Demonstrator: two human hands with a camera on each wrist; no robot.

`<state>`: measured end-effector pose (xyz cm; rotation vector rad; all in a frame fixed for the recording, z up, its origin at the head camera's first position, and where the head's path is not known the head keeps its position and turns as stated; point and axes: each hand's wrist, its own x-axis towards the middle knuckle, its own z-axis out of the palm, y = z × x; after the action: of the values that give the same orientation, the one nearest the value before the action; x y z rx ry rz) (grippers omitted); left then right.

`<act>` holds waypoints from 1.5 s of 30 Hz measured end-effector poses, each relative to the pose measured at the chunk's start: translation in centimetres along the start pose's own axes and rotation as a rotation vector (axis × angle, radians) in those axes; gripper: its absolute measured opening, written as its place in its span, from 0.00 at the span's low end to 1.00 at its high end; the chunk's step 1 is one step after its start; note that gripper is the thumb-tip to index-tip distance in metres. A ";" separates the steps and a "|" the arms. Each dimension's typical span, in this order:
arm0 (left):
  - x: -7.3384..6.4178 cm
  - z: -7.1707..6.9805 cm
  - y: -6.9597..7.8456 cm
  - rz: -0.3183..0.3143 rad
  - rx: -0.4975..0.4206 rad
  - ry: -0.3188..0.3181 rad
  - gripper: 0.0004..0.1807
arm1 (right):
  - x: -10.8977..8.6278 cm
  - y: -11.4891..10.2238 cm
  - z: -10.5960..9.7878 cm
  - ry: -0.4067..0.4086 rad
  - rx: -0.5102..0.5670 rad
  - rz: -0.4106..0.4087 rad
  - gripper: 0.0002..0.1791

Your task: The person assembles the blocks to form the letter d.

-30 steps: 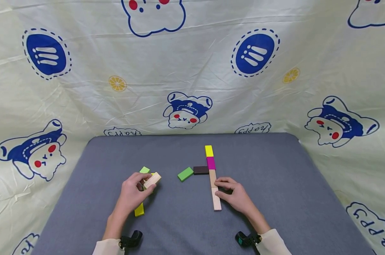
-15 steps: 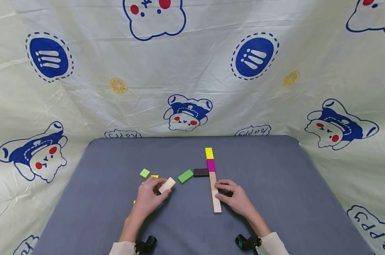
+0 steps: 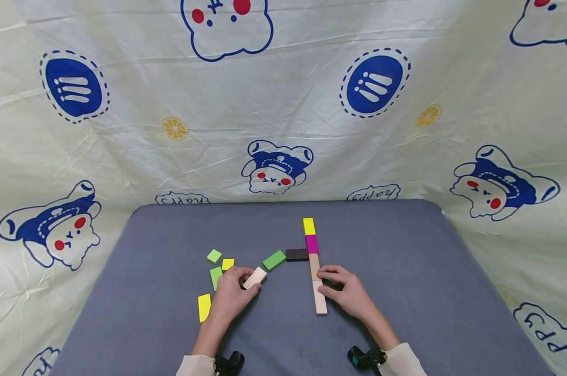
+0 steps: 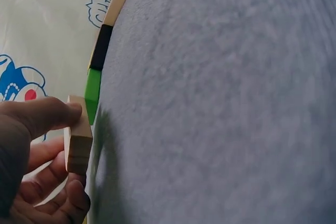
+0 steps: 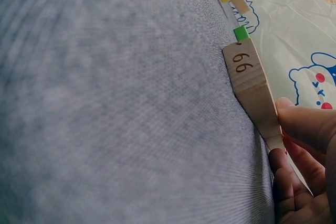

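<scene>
In the head view, my left hand (image 3: 232, 296) pinches a plain wooden block (image 3: 255, 278), tilted, between thumb and fingers. Its far end is close to a green block (image 3: 274, 260), which lies slantwise by the dark block (image 3: 297, 255). That dark block meets the side of a straight line: yellow block (image 3: 309, 226), magenta block (image 3: 311, 244), then two plain wooden blocks, the upper (image 3: 314, 266) and the lower (image 3: 319, 300). My right hand (image 3: 346, 291) rests its thumb and fingertips along the right side of those two. Engraved digits show on a wooden block's end (image 5: 242, 62) in the right wrist view.
Left of my left hand lie a small light green block (image 3: 214, 256), a yellow block (image 3: 228, 264), a green block (image 3: 215, 277) partly hidden by the hand, and another yellow block (image 3: 204, 307). A grey cloth (image 3: 396, 245) covers the table; a printed curtain (image 3: 283, 115) hangs behind.
My left hand has carried the wooden block rightward from the loose blocks to near the slanted green one, uncovering the yellow and green pieces behind it. The right hand stays in place.
</scene>
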<state>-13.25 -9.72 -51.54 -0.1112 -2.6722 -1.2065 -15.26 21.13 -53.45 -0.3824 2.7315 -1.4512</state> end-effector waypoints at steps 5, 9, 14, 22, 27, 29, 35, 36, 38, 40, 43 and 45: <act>0.1 0.4 0.0 -0.016 0.029 -0.002 0.12 | 0.0 0.0 0.0 -0.001 0.001 0.010 0.18; 0.2 0.4 0.1 -0.019 0.047 -0.022 0.13 | 0.0 0.0 0.1 0.001 0.003 0.004 0.18; 0.4 0.1 0.1 0.008 0.040 -0.061 0.14 | -0.1 -0.1 0.1 0.001 -0.007 0.008 0.18; 0.7 -0.2 -0.2 0.019 0.057 -0.095 0.13 | -0.2 -0.3 0.2 0.004 -0.013 0.041 0.18; 0.8 -0.1 0.0 0.019 0.065 -0.108 0.13 | -0.1 -0.2 0.1 0.005 -0.009 0.021 0.18; 0.9 0.0 0.1 0.020 0.064 -0.107 0.13 | -0.1 -0.2 0.1 0.005 -0.008 0.017 0.18; 0.9 0.2 0.3 0.014 0.072 -0.096 0.13 | -0.2 -0.3 0.2 0.012 -0.012 0.020 0.18; 0.9 0.2 0.4 0.016 0.074 -0.094 0.13 | -0.2 -0.3 0.2 0.013 -0.014 0.021 0.17; 0.9 0.2 0.5 0.013 0.079 -0.092 0.13 | -0.2 -0.3 0.2 0.013 -0.017 0.023 0.18; 0.9 0.2 0.6 0.011 0.079 -0.092 0.13 | -0.2 -0.4 0.2 0.010 -0.016 0.023 0.18; 0.9 0.3 0.6 0.000 0.076 -0.096 0.13 | -0.2 -0.4 0.1 0.009 -0.013 0.020 0.17; 1.0 0.3 0.7 -0.006 0.074 -0.099 0.13 | -0.1 -0.4 0.1 0.005 -0.007 0.017 0.17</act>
<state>-14.12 -9.09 -51.02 -0.1560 -2.8003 -1.1302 -15.05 20.89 -53.19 -0.3549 2.7375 -1.4409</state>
